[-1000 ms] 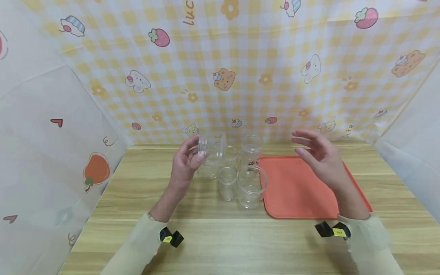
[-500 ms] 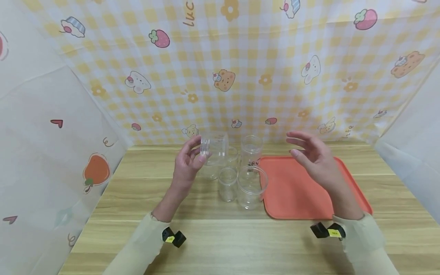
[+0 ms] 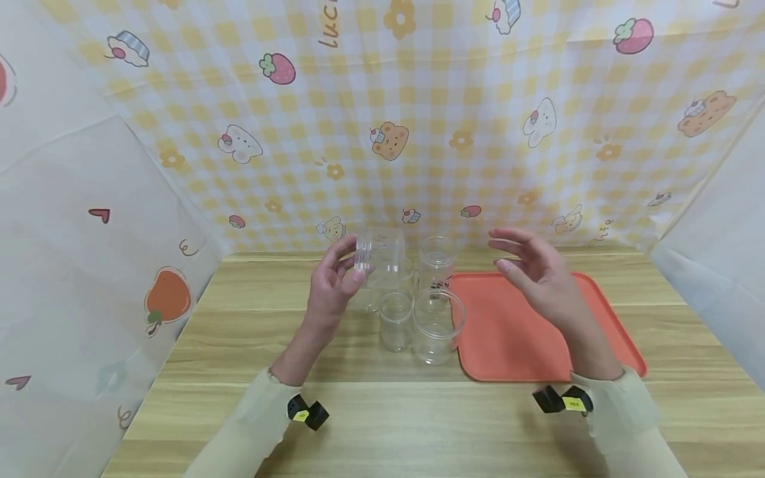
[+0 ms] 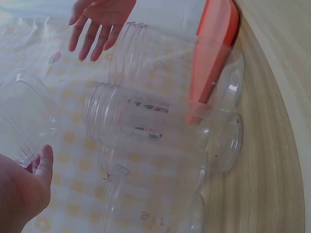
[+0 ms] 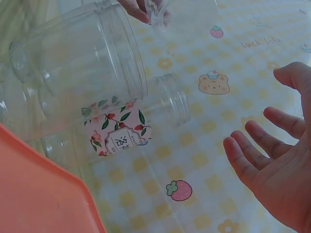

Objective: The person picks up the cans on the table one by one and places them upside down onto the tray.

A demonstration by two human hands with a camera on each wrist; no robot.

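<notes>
My left hand grips a clear plastic jar by its ridged neck, thumb in front. The jar lies sideways in the air, mouth toward the palm, above other clear jars. My right hand is raised over the tray's back part, fingers spread and slightly bent, holding nothing. Below stand a narrow jar, a wide jar and, behind them, a tall jar. The right wrist view shows a pink floral label on one jar. Further jars are partly hidden behind the held one.
An orange-red tray lies on the right of the wooden table, its left edge close against the jars. A yellow checked cloth hangs behind the table, and a pale sheet hangs at the left.
My left hand has moved a little to the right with the jar. My right hand has drifted left, toward the jars, still with its fingers spread. The standing jars and tray have stayed put.
</notes>
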